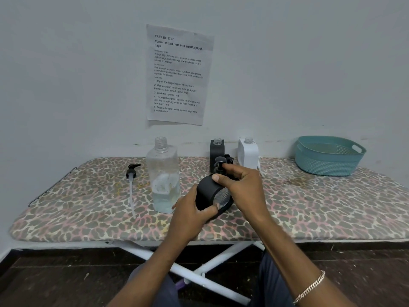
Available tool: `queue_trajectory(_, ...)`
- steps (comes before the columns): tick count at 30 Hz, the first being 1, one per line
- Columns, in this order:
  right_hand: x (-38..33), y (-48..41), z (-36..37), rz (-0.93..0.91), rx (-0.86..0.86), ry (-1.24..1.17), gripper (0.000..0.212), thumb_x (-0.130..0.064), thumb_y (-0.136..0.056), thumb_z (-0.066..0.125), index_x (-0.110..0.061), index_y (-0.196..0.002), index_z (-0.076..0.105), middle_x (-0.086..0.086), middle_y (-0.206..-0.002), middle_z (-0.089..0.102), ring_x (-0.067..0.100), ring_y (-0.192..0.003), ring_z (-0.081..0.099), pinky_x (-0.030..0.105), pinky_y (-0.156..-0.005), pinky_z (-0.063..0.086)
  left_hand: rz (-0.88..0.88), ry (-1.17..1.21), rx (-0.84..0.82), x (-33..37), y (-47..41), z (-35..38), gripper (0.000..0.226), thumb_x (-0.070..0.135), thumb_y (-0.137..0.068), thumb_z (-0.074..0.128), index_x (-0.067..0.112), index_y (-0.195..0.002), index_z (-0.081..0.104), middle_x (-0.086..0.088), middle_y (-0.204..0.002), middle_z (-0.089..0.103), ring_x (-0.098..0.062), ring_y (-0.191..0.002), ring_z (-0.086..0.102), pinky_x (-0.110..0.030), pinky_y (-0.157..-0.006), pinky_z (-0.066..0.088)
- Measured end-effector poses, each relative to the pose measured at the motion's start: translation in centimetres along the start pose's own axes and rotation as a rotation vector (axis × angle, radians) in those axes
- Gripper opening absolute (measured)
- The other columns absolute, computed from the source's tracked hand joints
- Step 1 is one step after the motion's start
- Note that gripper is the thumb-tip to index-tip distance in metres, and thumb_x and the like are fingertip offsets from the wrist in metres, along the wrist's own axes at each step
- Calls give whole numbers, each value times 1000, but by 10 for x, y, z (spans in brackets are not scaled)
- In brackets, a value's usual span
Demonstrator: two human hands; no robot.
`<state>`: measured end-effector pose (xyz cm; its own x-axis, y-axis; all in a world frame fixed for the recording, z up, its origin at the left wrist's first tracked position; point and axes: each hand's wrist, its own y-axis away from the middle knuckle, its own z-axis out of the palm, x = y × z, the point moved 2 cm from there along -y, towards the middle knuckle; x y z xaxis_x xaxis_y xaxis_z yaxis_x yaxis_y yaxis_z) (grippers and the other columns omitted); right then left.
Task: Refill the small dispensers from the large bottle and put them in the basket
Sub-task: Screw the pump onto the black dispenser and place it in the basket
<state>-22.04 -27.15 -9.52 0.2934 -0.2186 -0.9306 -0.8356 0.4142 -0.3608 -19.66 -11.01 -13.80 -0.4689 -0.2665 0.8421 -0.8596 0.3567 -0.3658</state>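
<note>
On the leopard-print ironing board [309, 209], the teal basket [327, 165] sits at the back right corner w/ nothing visible in it, and the large bottle [163, 180] stands uncapped near the middle (its pump [132, 173] lies toward the left end). The black dispenser [210, 196] is held tilted just above the front-middle: left hand [190, 216] w/ fingers wrapped round its body, right hand [241, 187] w/ fingertips pinching its pump cap [220, 166]. Best to brace the body firm, twist only the cap, and keep it upright so nothing spills.
</note>
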Motion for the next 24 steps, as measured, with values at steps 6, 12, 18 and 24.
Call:
queue_trajectory(6,4,-4,-4,-25,-57,40,47,-20,-81,89,-18,-126,74,-29,-99,69,-15,-98,67,12,-88,53,-2,-2,9,0,-1,-1,47,20,-88,82,38,-126,61,28,-94,73,4,-84,70,-11,-68,49)
queue_trajectory(12,2,-12,-8,-25,-134,95,36,-20,-82,88,-24,-117,78,-33,-93,69,-18,-93,66,10,-85,49,-6,20,9,2,0,-1,48,24,-88,83,49,-120,57,29,-101,73,4,-92,71,-13,-75,53)
queue_trajectory(18,-9,-21,-18,-47,-220,198,19,-24,-80,89,-30,-96,80,-18,-94,77,-1,-94,71,26,-88,54,-11,46,1,8,0,-4,54,26,-88,85,55,-121,54,35,-105,71,5,-96,71,-15,-79,55)
queue_trajectory(24,-28,-37,-39,-37,-264,290,36,-38,-76,91,-23,-107,79,-16,-92,72,-1,-87,67,19,-78,46,-5,128,20,19,-8,7,52,22,-87,85,47,-126,59,26,-109,75,3,-101,72,-16,-81,56)
